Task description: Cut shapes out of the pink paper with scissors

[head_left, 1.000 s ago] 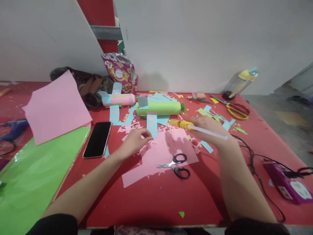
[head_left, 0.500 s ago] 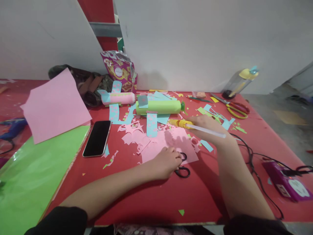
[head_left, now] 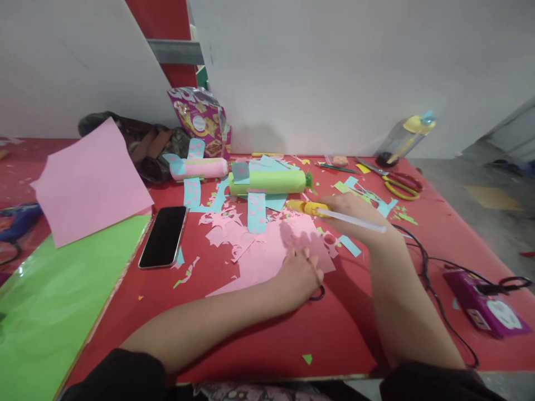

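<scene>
My left hand (head_left: 300,274) lies closed over the black-handled scissors (head_left: 318,293) on the pink paper sheet (head_left: 267,253); only part of one handle loop shows. My right hand (head_left: 349,210) grips a yellow glue gun (head_left: 306,208) with a clear glue stick (head_left: 355,221) sticking out the back, its nozzle pointing left toward a green paper-covered bottle (head_left: 268,182). A blue strip with pink dots (head_left: 256,211) hangs down from that bottle. A pink paper-covered bottle (head_left: 204,167) with blue fins lies farther left.
A black phone (head_left: 163,236) lies left of the scraps. Large pink (head_left: 90,181) and green (head_left: 54,295) sheets cover the left side. Red-and-yellow scissors (head_left: 397,182) and a water bottle (head_left: 405,139) are at the back right; a purple power strip (head_left: 485,303) with black cables sits at right.
My left hand left the blue strip near the green bottle, came back toward me and closed over the black scissors. My right hand has kept the glue gun nearly still.
</scene>
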The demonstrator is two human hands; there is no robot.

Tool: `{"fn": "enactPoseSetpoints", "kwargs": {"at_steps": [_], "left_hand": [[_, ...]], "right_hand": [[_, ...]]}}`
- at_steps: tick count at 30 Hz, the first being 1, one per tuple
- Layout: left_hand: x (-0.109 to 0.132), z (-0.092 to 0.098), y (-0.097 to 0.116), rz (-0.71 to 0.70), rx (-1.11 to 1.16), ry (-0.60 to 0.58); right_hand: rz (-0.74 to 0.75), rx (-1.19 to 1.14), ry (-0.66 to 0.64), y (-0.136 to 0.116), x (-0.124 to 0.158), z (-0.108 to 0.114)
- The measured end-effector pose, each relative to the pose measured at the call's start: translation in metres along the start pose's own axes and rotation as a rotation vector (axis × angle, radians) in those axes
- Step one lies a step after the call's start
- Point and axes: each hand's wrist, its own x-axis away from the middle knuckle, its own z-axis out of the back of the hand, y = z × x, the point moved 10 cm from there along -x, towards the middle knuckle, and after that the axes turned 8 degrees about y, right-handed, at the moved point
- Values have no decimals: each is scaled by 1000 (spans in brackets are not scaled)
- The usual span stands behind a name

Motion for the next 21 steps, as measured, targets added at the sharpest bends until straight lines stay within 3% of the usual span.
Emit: {"fn": "enactPoseSetpoints", "kwargs": {"at_steps": [7, 12, 15, 17, 21], "left_hand": [[10, 2, 24, -182, -63, 81], [6, 7, 15, -202, -32, 118], [7, 22, -2, -184, 13, 152], [11, 49, -35, -1, 163, 296], [35, 84, -82, 143, 197, 398]], "right_hand": [[3, -19, 8, -1, 1, 0], [7, -3, 20, 1, 0, -1], [-3, 1, 5, 2, 0, -2], [-11, 1, -7, 1, -1, -3], [-3, 10, -20, -2, -1, -4]]}}
